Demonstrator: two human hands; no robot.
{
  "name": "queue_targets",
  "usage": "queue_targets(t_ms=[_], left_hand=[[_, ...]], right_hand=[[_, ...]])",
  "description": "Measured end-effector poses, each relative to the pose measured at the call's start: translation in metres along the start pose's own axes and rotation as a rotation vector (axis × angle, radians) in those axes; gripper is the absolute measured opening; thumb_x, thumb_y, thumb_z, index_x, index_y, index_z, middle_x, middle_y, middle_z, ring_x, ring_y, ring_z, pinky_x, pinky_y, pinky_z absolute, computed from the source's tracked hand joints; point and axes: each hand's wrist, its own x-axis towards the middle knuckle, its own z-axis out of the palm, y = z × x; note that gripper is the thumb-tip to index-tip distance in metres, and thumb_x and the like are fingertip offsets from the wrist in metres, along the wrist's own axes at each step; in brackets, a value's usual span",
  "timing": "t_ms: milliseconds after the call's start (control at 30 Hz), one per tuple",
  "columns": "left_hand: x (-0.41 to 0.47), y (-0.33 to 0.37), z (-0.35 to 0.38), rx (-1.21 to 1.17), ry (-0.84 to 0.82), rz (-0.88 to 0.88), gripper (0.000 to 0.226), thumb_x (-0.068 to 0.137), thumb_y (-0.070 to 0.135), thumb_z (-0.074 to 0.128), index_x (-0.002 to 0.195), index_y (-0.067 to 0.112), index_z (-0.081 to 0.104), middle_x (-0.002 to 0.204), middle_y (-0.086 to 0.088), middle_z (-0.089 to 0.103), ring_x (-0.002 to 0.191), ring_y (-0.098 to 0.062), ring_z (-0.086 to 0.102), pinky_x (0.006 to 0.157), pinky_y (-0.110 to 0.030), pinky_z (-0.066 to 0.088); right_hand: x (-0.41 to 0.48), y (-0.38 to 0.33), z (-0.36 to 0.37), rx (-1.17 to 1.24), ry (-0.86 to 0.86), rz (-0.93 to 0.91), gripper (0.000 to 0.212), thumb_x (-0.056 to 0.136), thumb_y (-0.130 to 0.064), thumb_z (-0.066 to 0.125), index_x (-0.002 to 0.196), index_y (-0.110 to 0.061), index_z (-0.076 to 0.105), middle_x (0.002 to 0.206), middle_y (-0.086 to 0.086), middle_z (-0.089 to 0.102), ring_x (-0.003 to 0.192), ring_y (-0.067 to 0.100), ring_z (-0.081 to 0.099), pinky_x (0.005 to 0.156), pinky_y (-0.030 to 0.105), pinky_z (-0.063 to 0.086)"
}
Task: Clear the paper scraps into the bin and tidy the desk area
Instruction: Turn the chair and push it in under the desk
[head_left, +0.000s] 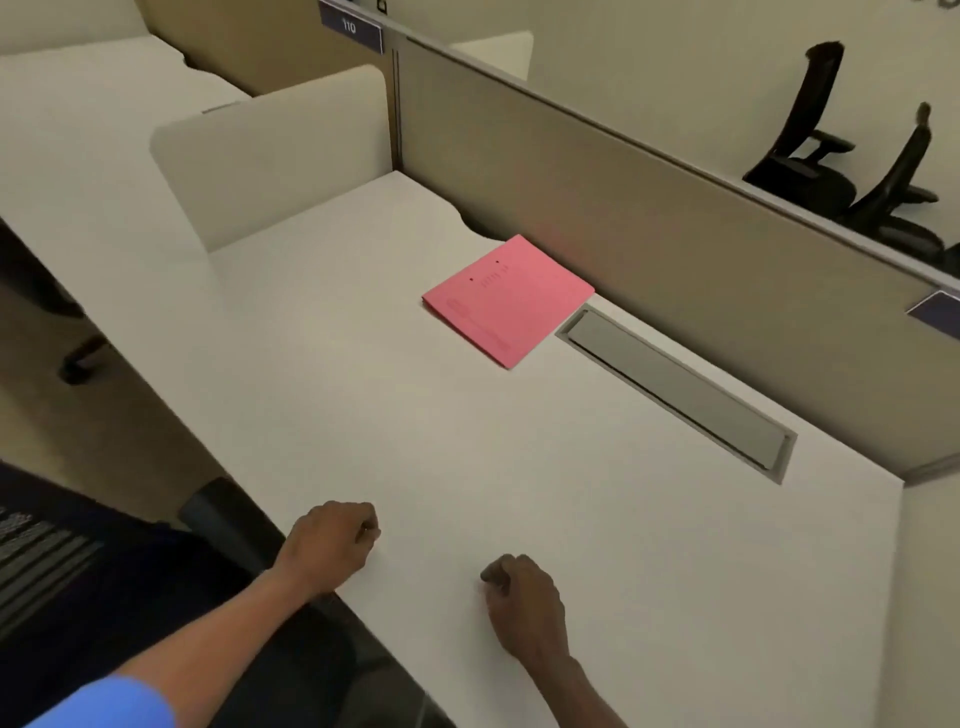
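A pink folder (506, 299) lies flat on the white desk (363, 395), close to the tan partition at the back. My left hand (330, 543) rests as a closed fist near the desk's front edge. My right hand (524, 597) is also curled into a fist on the desk, a little to the right and nearer to me. Nothing shows inside either fist. No paper scraps and no bin are in view.
A grey cable hatch (675, 389) is set into the desk beside the folder. A tan partition (649, 218) runs along the back, a cream side screen (270, 150) stands at left. A dark chair (218, 509) sits under the front edge. Two black office chairs (852, 171) stand beyond the partition.
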Motion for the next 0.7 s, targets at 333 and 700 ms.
queue_targets(t_ms=[333,700], left_hand=[[-0.144,-0.053,0.030,-0.033,-0.155,-0.007,0.015,0.100,0.041,0.064,0.103,0.029,0.073,0.094,0.008,0.076,0.088,-0.014,0.073,0.084,-0.040,0.062],[-0.256,-0.094,0.087,-0.092,-0.352,-0.156,0.013,0.096,0.048,0.067,0.095,0.034,0.066,0.096,0.010,0.070,0.090,-0.011,0.068,0.083,-0.038,0.060]], right_hand=[[-0.110,-0.016,0.048,0.017,-0.067,0.079,0.009,0.088,-0.033,0.069,0.096,-0.035,0.073,0.099,-0.015,0.074,0.092,0.010,0.068,0.080,0.030,0.052],[-0.185,0.001,0.089,-0.157,-0.302,0.010,0.006,0.089,-0.041,0.072,0.090,-0.040,0.066,0.098,-0.014,0.072,0.088,0.006,0.065,0.080,0.031,0.052]])
